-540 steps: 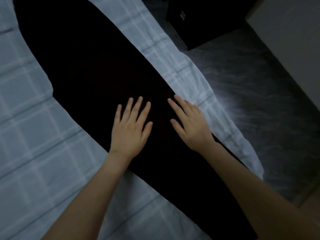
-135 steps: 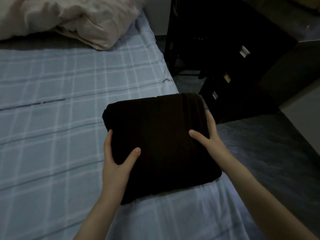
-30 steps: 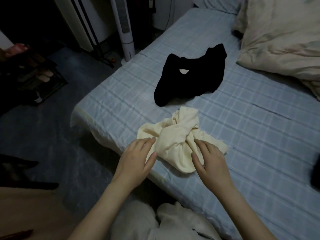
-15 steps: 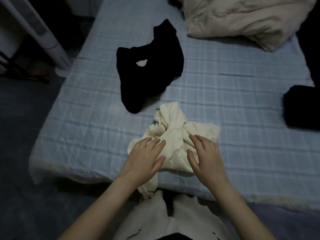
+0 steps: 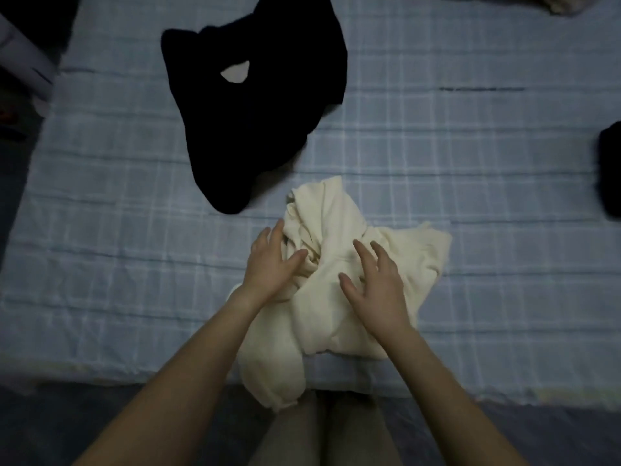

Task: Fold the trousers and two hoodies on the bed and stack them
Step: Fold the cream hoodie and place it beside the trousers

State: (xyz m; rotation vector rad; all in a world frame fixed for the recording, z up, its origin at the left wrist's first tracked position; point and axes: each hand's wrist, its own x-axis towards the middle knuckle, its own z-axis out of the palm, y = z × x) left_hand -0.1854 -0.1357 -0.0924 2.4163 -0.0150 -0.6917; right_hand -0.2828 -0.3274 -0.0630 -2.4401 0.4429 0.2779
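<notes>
On the bed (image 5: 100, 264), the black hoodie (image 5: 262, 112) lies crumpled beyond the bunched cream hoodie (image 5: 336, 317) at the near edge. The left hand (image 5: 272, 267) and right hand (image 5: 376, 287) rest on the cream one, fingers loose, gripping nothing. Its overhanging sleeve could drag it floorward during spreading.

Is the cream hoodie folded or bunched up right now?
Bunched, not folded. The cream hoodie lies in a twisted heap at the bed edge, part hanging over it, left hand and right hand on it.

bedroom, checked-sheet bed (image 5: 437, 136), strewn clothes (image 5: 255, 105)
</notes>
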